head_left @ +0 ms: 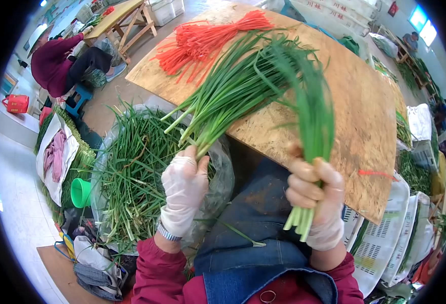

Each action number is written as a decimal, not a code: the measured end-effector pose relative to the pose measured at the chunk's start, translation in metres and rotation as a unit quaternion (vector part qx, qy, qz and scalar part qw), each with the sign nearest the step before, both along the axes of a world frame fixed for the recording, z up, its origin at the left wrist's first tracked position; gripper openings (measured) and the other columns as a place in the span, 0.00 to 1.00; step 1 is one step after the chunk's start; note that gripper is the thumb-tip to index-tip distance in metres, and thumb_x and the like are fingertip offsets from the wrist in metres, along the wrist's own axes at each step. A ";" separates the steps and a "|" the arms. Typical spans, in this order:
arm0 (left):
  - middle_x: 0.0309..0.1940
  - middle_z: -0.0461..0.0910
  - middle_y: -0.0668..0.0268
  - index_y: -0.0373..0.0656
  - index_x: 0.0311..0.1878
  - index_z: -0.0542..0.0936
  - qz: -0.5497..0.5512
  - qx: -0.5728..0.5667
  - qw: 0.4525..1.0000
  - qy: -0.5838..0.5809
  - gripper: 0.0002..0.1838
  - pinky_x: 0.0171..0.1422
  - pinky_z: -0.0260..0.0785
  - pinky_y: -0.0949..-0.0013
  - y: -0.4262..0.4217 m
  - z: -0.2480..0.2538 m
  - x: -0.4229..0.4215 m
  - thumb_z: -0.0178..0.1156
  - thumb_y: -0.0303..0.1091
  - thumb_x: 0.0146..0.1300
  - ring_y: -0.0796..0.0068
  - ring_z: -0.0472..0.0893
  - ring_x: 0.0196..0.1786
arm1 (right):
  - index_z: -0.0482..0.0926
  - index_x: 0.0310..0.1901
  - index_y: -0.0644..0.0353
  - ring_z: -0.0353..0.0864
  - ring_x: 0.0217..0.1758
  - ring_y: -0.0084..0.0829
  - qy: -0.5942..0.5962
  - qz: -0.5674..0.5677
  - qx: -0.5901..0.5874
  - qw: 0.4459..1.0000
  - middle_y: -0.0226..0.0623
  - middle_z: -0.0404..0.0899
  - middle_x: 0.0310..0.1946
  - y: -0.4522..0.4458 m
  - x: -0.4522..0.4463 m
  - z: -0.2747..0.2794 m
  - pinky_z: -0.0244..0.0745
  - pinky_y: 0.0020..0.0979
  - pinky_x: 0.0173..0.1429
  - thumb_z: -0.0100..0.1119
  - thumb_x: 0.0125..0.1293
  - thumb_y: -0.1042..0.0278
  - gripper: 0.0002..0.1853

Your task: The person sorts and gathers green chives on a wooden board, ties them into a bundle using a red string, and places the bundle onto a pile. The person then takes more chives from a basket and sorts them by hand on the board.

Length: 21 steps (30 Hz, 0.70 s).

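My right hand, in a pale thin glove, is closed around a bunch of garlic chives held upright. Its pale cut ends stick out below the fist, and its leafy top is blurred. My left hand, also gloved, pinches the stem ends of a second, larger pile of garlic chives. That pile lies across the wooden board, its leaves reaching toward the upper right. Under my left hand stands a clear plastic-lined container full of loose, tangled greens.
Red ties are heaped at the board's far edge, and one red tie lies at its right. A green cup is at the left. White crates stand at the right. Another person sits at the upper left.
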State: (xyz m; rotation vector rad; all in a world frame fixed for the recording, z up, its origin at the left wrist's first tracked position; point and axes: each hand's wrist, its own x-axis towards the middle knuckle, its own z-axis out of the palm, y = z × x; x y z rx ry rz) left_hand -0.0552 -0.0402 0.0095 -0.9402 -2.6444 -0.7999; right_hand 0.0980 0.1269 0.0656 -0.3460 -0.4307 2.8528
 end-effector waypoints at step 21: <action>0.38 0.75 0.55 0.37 0.40 0.76 -0.082 -0.015 0.991 0.104 0.17 0.44 0.69 0.62 -0.008 0.017 -0.006 0.67 0.27 0.45 0.57 0.75 0.40 | 0.72 0.34 0.61 0.62 0.17 0.19 -0.172 -0.007 -0.005 0.985 0.28 0.67 0.21 0.009 -0.024 -0.050 0.57 0.22 0.22 0.55 0.62 0.72 0.04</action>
